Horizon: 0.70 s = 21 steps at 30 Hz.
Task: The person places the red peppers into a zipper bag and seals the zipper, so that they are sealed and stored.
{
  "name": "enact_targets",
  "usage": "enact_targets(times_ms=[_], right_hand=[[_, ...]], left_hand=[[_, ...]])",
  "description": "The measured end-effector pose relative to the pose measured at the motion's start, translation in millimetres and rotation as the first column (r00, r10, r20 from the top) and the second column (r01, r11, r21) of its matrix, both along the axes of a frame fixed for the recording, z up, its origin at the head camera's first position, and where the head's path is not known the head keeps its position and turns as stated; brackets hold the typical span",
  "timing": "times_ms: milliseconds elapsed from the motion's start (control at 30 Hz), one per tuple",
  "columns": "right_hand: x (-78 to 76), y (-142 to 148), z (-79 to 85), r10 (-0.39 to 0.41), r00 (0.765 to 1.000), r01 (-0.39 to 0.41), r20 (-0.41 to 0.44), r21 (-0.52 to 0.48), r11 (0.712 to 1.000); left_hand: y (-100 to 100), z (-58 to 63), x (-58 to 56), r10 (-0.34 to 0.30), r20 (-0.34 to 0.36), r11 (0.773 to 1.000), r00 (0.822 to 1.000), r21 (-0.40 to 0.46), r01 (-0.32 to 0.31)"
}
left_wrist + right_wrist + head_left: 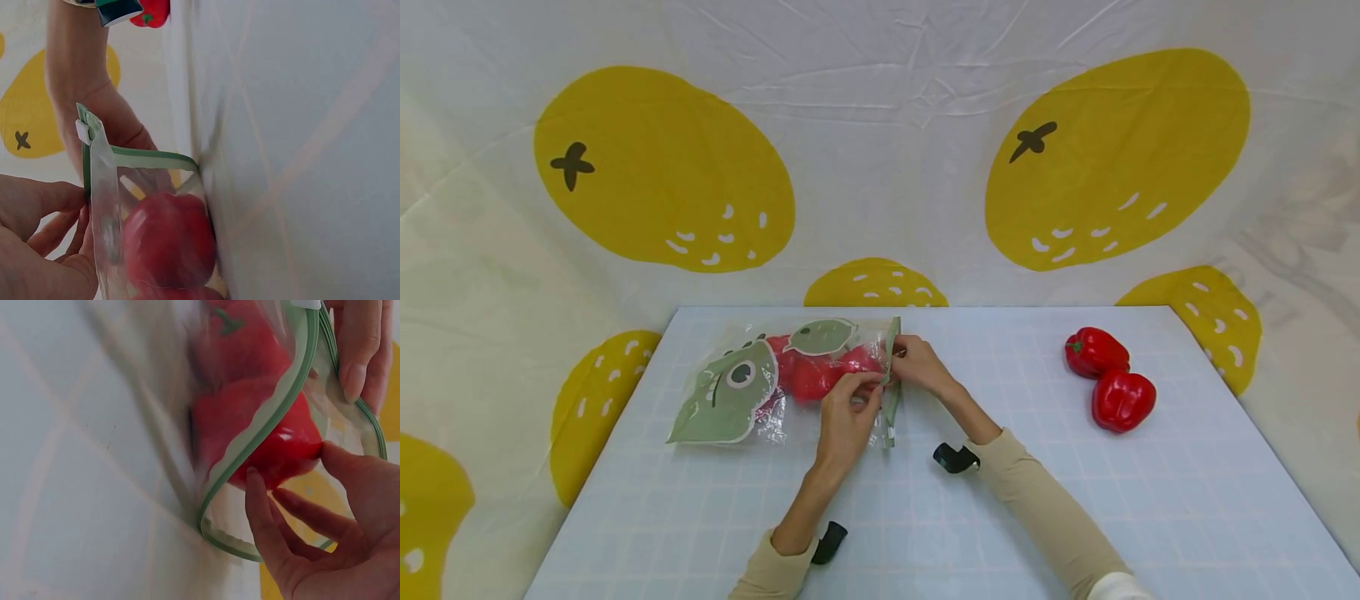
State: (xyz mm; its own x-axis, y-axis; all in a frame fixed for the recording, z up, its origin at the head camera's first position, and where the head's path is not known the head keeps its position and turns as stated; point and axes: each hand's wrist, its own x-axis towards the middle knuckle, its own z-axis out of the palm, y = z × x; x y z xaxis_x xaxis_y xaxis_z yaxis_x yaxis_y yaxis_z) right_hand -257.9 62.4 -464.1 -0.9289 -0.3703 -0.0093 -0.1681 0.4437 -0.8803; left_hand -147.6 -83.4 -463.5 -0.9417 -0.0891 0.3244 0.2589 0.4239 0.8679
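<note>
A clear zip bag (722, 404) with green animal print lies on the table's left half, several red bell peppers inside. Its green-edged mouth faces right and stands apart in the right wrist view. My left hand (844, 421) pinches the bag's edge near the mouth, thumb against fingers. Through the opening reaches my right hand (337, 544), its thumb and fingertips on the end of the nearest bell pepper (290, 437). That same pepper (169, 240) shows through the plastic in the left wrist view. A white slider (82, 131) sits on the zip.
Two more red bell peppers, one behind (1093, 352) and one in front (1123, 402), touch each other on the table's right side. The pale checked table (1000, 542) meets a hanging cloth (887, 183) with yellow fruit print at its back edge. Black devices (955, 458) are at both wrists.
</note>
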Motion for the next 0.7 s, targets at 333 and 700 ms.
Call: enact_targets(times_ms=[333, 700], right_hand=[[-1.6, -0.4, 0.5, 0.074, 0.997, -0.074, -0.018, 0.005, 0.997], [0.8, 3.2, 1.5, 0.136, 0.991, -0.135, 0.013, -0.047, 0.99]], left_hand=[[0.7, 0.1, 0.4, 0.007, 0.029, 1.0, 1.0, -0.004, -0.007], [1.6, 1.1, 0.2, 0.011, 0.049, 1.0, 0.999, 0.002, -0.011]])
